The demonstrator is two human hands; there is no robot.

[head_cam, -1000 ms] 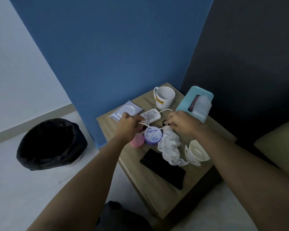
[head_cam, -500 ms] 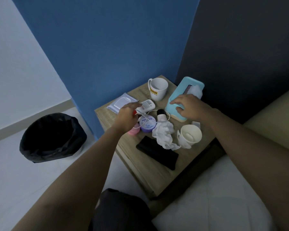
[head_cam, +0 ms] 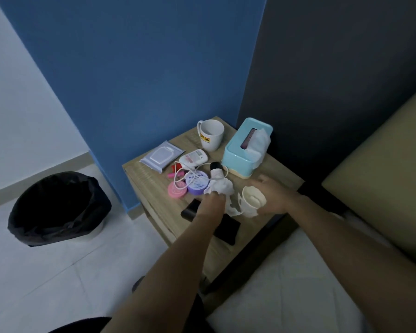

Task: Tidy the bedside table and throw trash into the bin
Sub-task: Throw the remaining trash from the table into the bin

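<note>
At frame centre, the left grip [head_cam: 211,203] is pinching a crumpled white tissue [head_cam: 222,186] on the counter [head_cam: 147,181]. Just right, the right grip [head_cam: 274,197] is holding a crushed paper cup [head_cam: 252,197]. A black-lined bin [head_cam: 58,207] is standing at lower left.

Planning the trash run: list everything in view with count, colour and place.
bedside table: 1, light wood, by wall
mug: 1, white, back
tissue box: 1, pale blue, back right
wipes pack: 1, pale grey, back left
small device: 1, white, before mug
cable: 1, white, over jar and tin
jar: 1, purple, centre
tin: 1, pink, left of jar
small red-pink items: count unclear, beside cable
small bottle: 1, black cap, right of jar
crumpled tissue: 1, white, centre
paper cup: 1, cream, front right
flat item: 1, black, front
bin: 1, black liner, floor left
left hand: pinches crumpled tissue
right hand: grips paper cup
</note>
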